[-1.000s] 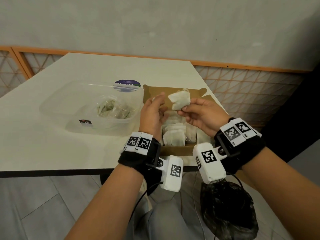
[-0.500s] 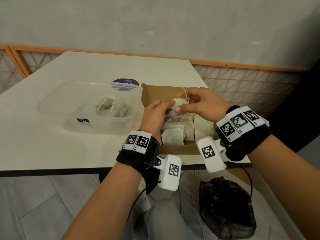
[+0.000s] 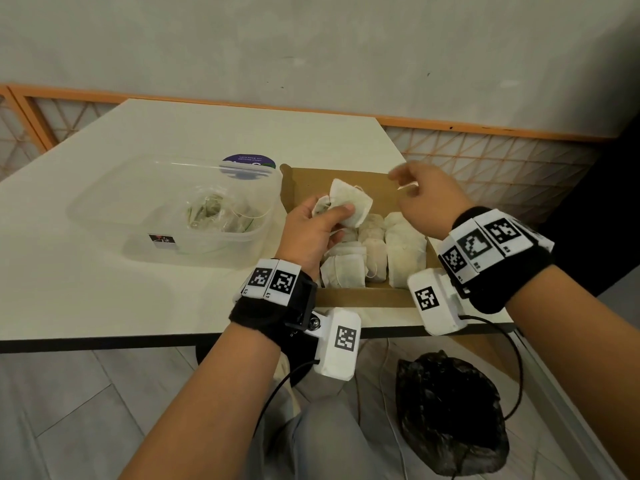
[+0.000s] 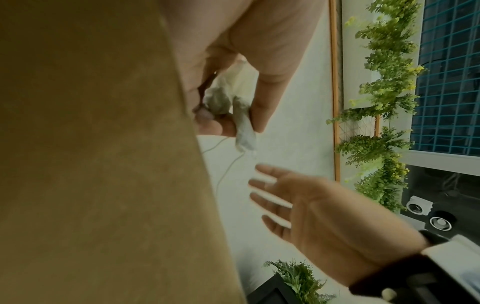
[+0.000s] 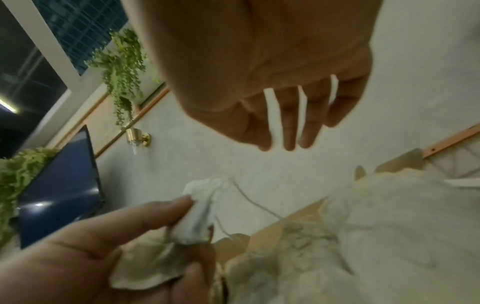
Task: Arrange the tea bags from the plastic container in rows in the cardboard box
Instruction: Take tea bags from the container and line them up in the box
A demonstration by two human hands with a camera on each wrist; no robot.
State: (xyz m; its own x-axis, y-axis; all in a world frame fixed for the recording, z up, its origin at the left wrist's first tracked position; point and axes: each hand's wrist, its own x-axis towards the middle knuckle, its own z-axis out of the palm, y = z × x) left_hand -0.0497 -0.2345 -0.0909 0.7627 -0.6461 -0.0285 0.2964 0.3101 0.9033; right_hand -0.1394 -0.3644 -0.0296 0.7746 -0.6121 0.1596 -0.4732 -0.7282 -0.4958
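A tea bag [image 3: 349,206] was pinched between thumb and fingers of the left hand [image 3: 310,233], raised just above the cardboard box [image 3: 367,296]. The right hand [image 3: 427,202] was held spread and empty beside it. More bags [image 3: 374,252] were lined up in rows inside; others were left in the plastic container [image 3: 173,206].

Café-like room, white table [image 3: 145,271], hanging greenery [image 4: 384,86], lattice paneling [image 3: 485,168]

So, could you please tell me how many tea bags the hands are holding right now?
2, as far as I can tell, both pinched together in the left hand: tea bags above the cardboard box. The right hand holds none.
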